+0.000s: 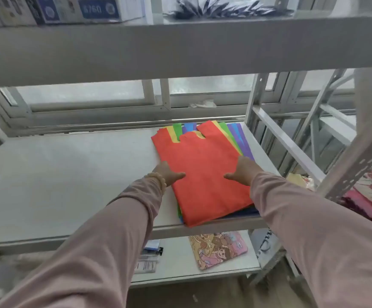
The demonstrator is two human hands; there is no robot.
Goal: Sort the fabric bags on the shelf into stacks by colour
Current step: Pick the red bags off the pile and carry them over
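A mixed pile of flat fabric bags lies at the right end of the grey shelf (58, 178). A red bag (205, 172) is on top. Yellow (172, 134), green (177, 127), blue (190, 126) and purple (242, 141) bags peek out at the far and right edges. My left hand (169, 173) grips the pile's left edge, thumb on the red bag and fingers hidden under the edge. My right hand (242, 171) grips the right edge the same way. How many layers the hands hold is hidden.
The shelf's left half is bare grey board. An upper shelf beam (180, 47) hangs close overhead with boxes (76, 10) on it. Metal uprights (254, 103) stand at the right. A cartoon-print bag (218, 247) lies on the lower shelf. Window frames run behind.
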